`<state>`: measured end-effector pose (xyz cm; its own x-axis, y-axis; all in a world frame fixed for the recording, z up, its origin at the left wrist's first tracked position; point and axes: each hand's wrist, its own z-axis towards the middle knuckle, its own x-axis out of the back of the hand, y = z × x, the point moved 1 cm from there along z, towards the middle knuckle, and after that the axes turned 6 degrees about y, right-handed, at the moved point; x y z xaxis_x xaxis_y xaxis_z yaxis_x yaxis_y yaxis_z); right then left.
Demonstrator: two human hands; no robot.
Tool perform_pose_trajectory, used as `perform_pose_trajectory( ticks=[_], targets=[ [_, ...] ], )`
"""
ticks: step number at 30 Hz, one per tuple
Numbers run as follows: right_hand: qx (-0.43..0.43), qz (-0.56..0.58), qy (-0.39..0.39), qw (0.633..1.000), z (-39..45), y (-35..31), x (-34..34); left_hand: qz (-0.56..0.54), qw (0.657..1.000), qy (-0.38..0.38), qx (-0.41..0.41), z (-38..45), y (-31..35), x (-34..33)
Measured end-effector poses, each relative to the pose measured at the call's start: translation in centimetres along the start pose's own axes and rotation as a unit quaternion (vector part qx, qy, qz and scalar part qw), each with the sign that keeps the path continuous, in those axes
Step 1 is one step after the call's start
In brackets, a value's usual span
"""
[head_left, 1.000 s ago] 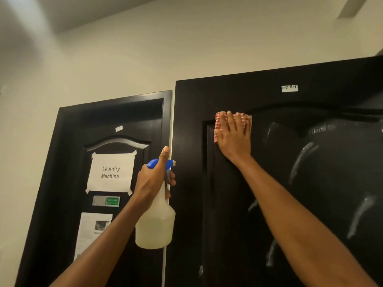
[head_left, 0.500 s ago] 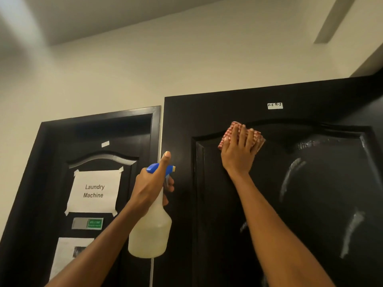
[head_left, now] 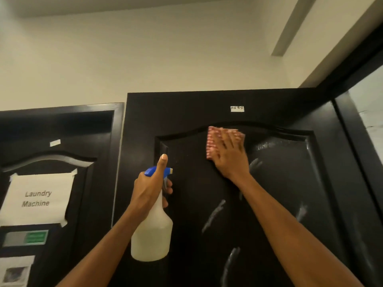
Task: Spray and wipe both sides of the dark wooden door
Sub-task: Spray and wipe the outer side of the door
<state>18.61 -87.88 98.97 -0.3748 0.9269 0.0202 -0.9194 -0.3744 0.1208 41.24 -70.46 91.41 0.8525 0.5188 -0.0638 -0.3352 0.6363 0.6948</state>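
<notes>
At the centre of the view, reaching from about eleven o'clock to five o'clock, stands the dark wooden door [head_left: 186, 112], its raised arched panel streaked with pale wet smears toward four and five o'clock. Up near one o'clock of the panel, just under the arch moulding, the right hand [head_left: 229, 155] lies flat with straight, spread fingers pressing a red-and-white checked cloth [head_left: 212, 139] against the wood; the cloth shows past the fingertips at the top and the left edge. A small white label [head_left: 237, 108] with hand-lettered marks sits on the door directly above the cloth, at twelve o'clock of it. Toward seven o'clock of the cloth, apart from it, the left hand [head_left: 150, 188] grips the neck of a translucent spray bottle [head_left: 152, 235] holding pale liquid, fingers curled round it by the trigger and thumb raised over the blue spray head [head_left: 151, 170], whose nozzle faces the door. The bottle hangs upright in front of the door's left stile. Off at nine o'clock is a second dark door [head_left: 99, 183] carrying a taped paper sign [head_left: 38, 198] that reads "Laundry Machine", with a small green-and-grey plate [head_left: 26, 237] below it. Cream wall [head_left: 145, 59] fills the top.
</notes>
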Motion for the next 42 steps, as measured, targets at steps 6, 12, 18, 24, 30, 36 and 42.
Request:
perform_pose_trajectory(
  ticks=[6, 12, 18, 24, 30, 36, 42],
  targets=[
    [-0.344, -0.003, 0.046, 0.938, -3.6, 12.3, 3.1, -0.018, 1.0, -0.008, 0.0, 0.2, 0.0, -1.7],
    [-0.307, 0.044, 0.054, 0.949, -1.4, 5.7, 1.7, -0.015, 1.0, -0.02, -0.005, -0.1, 0.9, -2.8],
    [0.216, 0.025, -0.094, 0.972, -6.0, -0.8, 1.3, -0.042, 0.998, -0.03, -0.019, -1.8, 2.0, -6.4],
    [0.052, -0.009, -0.069, 0.996, -6.7, 11.8, 4.0, -0.047, 0.998, -0.032, 0.006, -3.4, 2.1, -11.8],
    [-0.146, -0.037, -0.092, 0.984, -5.5, 23.9, 7.1, -0.052, 0.995, -0.075, 0.03, -4.8, 2.5, -17.9],
    [-0.145, -0.016, -0.098, 0.984, -10.9, 27.4, 7.5, -0.053, 0.994, -0.074, 0.055, -6.5, 3.6, -23.9],
    [-0.073, -0.075, -0.105, 0.989, -24.6, 29.9, 7.6, -0.034, 0.994, -0.073, 0.069, -9.4, 4.0, -28.5]
  ],
)
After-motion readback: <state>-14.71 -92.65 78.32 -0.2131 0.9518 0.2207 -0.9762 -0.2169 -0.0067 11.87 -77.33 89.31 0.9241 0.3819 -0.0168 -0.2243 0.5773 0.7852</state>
